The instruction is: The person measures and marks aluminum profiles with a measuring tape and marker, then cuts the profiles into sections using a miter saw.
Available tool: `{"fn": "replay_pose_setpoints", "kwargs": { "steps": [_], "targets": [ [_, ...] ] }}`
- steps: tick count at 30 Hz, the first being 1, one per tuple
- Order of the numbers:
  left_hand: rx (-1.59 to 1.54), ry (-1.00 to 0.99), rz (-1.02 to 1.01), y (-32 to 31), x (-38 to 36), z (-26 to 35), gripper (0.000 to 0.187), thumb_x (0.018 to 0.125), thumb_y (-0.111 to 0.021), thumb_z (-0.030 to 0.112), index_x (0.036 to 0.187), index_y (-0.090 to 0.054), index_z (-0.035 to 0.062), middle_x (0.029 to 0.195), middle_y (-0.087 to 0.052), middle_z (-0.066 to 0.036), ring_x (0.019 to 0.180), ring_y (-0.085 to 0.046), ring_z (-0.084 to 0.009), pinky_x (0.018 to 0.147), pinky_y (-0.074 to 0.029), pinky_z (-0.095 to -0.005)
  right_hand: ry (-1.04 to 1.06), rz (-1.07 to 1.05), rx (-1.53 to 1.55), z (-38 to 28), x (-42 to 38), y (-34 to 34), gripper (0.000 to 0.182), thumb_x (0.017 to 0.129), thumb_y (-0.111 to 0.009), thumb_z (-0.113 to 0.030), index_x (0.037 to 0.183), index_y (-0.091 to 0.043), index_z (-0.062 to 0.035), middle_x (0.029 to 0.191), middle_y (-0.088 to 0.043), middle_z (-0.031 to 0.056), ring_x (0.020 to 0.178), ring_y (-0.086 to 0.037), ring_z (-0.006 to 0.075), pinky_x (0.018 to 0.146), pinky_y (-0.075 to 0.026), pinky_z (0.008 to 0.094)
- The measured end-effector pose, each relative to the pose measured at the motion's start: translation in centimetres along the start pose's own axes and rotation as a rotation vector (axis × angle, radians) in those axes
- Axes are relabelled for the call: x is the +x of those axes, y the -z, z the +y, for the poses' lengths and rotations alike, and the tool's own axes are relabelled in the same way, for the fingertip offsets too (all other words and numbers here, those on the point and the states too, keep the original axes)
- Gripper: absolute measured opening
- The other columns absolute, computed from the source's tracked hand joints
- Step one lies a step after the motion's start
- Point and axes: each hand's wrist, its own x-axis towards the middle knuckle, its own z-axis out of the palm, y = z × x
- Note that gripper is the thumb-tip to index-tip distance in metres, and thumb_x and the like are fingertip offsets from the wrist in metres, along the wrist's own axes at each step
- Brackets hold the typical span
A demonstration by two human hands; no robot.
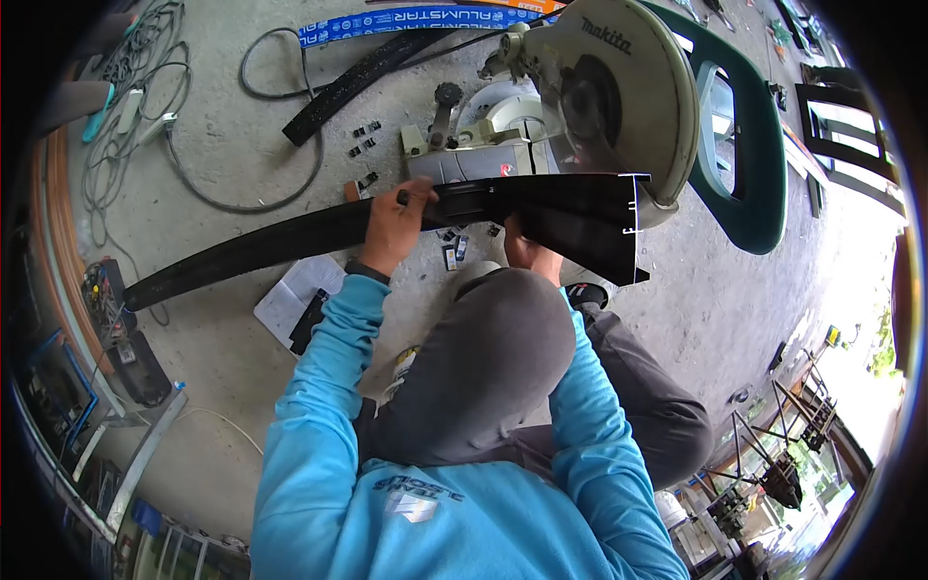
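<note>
1. Concrete floor (696, 338) all around, a grey cable (232, 208) looping across it, and a big saw (604, 97) parked just beyond the knees (517, 319).

2. Centre stage, a long black bar (280, 232)! It runs crosswise in front of the saw, narrow-looking at the far left, its open end facing right near the blade guard (667, 184). Whether it touches the saw, I can't tell.

3. Left hand (390, 232) on it: fingers bent in tight at the far edge, pinching the bar around its middle. Any small part caught between those fingertips is too small to make out.

4. Right hand (532, 256) comes in from the near side, tucked partly beneath the wider-looking stretch. Its fingertips are hidden, so no call on how firmly they close.

5. Step in hand, as I judge it: steadying and working the bar by touch, left fingers busy on top, right palm giving support.

6. Out beyond, small black clips (362, 145) lie scattered on the floor, a second dark bar (358, 87) behind them.

7. What would the next move call for? My reading: support from below, a sure left pinch, and the long left end clear of the clutter.
</note>
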Motion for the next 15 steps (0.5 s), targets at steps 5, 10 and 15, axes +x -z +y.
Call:
{"fn": "replay_pose_setpoints", "kwargs": {
  "steps": [5,10,15],
  "targets": [
    [-0.045,-0.232,-0.211,-3.3,2.6,-1.3,0.028,0.100,-0.071,0.030,0.112,-0.074,0.0052,0.093,-0.073,-0.007,0.085,-0.067,-0.0142,0.081,-0.052,-0.0300,-0.012,-0.029,0.035,-0.3,-0.1,0.2,0.021,0.092,-0.065,-0.024,0.094,-0.078,-0.0076,0.087,-0.076,0.0164,0.078,-0.073,0.0374,0.070,-0.057,0.0443],
    [0.088,-0.393,-0.367,-3.9,5.3,-2.3,0.026,0.097,-0.074,0.024,0.118,-0.073,0.0086,0.109,-0.076,-0.010,0.103,-0.071,-0.0219,0.089,-0.053,-0.0332,-0.124,-0.132,0.071,-0.8,0.0,0.7,0.023,0.091,-0.065,-0.019,0.106,-0.077,-0.0072,0.101,-0.076,0.0180,0.094,-0.072,0.0387,0.085,-0.056,0.0459],
    [0.153,-0.425,-0.446,-3.8,6.8,-2.4,0.025,0.096,-0.074,0.021,0.118,-0.072,0.0083,0.107,-0.076,-0.012,0.099,-0.072,-0.0236,0.089,-0.054,-0.0343,-0.054,-0.118,0.006,0.1,-0.1,0.2,0.023,0.091,-0.065,-0.020,0.105,-0.077,-0.0075,0.100,-0.076,0.0180,0.093,-0.072,0.0393,0.085,-0.055,0.0462]
  ]
}}
